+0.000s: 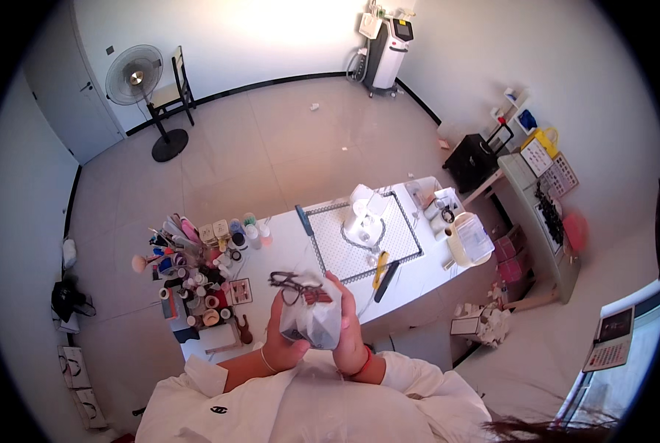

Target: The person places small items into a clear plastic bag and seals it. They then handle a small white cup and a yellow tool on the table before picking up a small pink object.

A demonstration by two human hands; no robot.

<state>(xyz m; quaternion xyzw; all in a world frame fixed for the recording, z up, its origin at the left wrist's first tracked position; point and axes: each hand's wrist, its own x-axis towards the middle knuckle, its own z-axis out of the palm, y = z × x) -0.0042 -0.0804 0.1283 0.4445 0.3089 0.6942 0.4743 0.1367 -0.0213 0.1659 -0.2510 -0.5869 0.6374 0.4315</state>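
Note:
Between my two hands, close to my chest, is a translucent plastic bag (311, 321) with reddish-brown and dark items inside or at its opening. My left hand (287, 342) grips its left side, the thumb across the lower front. My right hand (347, 326) holds the right side, fingers pointing up. Thin dark brown cords or loops (294, 285) stick out over the top left. Beyond the bag, a white dotted mat (330, 243) with a dark scalloped edge lies on the white table (277, 232). A white device (366, 213) stands on the mat.
Brushes (180, 230), bottles and jars (202, 288) crowd the table's left end. A yellow-handled tool (381, 264) and a black file-like strip (386, 282) lie near the mat's right front. A plastic container (471, 238) is at the right end. Beyond stands a floor fan (136, 77).

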